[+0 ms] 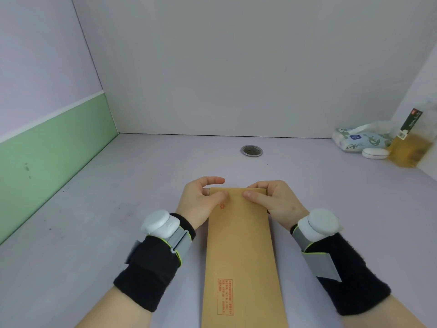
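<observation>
A long brown paper envelope (241, 252) with red printing lies lengthwise on the pale desk (118, 209), its far end pointing away from me. My left hand (201, 202) pinches the far left corner, thumb on top and fingers curled behind the edge. On the far right corner, my right hand (274, 201) pinches the same end, thumb pressed on the paper. Both wrists wear black bands with white devices.
A round metal grommet (251, 151) sits in the desk behind the envelope. At the back right stand a tissue pack (359, 139), a small white case (375, 153) and a clear yellowish package (410, 143). Walls close the desk on three sides.
</observation>
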{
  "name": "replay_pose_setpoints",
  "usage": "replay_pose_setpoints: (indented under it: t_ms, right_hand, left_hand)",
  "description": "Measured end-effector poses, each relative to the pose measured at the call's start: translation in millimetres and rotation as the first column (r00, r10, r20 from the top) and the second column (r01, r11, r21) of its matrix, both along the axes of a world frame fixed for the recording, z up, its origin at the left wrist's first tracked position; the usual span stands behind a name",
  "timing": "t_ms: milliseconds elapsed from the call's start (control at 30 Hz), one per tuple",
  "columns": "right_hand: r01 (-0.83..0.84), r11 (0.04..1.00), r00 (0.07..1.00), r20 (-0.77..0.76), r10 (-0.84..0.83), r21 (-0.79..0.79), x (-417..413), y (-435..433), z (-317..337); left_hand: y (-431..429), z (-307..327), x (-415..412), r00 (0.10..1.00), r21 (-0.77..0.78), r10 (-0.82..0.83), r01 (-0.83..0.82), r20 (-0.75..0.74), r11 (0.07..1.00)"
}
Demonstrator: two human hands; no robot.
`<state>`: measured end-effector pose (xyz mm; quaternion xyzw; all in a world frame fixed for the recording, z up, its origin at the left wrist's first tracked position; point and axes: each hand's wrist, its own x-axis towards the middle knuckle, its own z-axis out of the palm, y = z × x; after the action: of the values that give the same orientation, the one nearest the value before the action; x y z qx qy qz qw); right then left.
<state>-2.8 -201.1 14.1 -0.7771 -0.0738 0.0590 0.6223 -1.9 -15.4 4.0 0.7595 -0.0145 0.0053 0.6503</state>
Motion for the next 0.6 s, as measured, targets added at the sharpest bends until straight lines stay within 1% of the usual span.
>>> replay_pose_setpoints:
  t_ms: [100, 133, 267, 467, 600]
  right_hand:
    - [0.007, 1.000, 1.000, 0.008, -0.007, 0.026, 0.6, 2.3, -0.8]
    - [0.001, 1.000, 1.000, 0.017, -0.002, 0.028, 0.6, 3.4, -1.3]
    - [-0.002, 0.999, 1.000, 0.029, 0.001, 0.032, 0.6, 6.3, -4.1]
    - [0.090, 0.995, 0.996, -0.031, -0.088, 0.038, 2.9, 1.6, -7.2]
    - [0.106, 0.993, 0.994, -0.041, -0.103, 0.061, 3.7, -1.5, -7.5]
  left_hand:
    - [-2.9, 1.7, -2.4, 0.998, -0.087, 0.008, -0.013, -0.058, 0.996]
    - [-4.5, 1.1, -2.9, 0.998, -0.095, 0.016, -0.022, -0.068, 0.995]
    - [-5.7, -0.5, -2.6, 0.997, -0.042, 0.048, -0.051, -0.062, 0.998]
    - [-0.6, -2.2, -0.6, 0.999, -0.030, -0.020, 0.019, -0.035, 0.999]
    - [2.9, -4.7, 3.9, 0.997, -0.053, -0.061, 0.058, -0.042, 0.997]
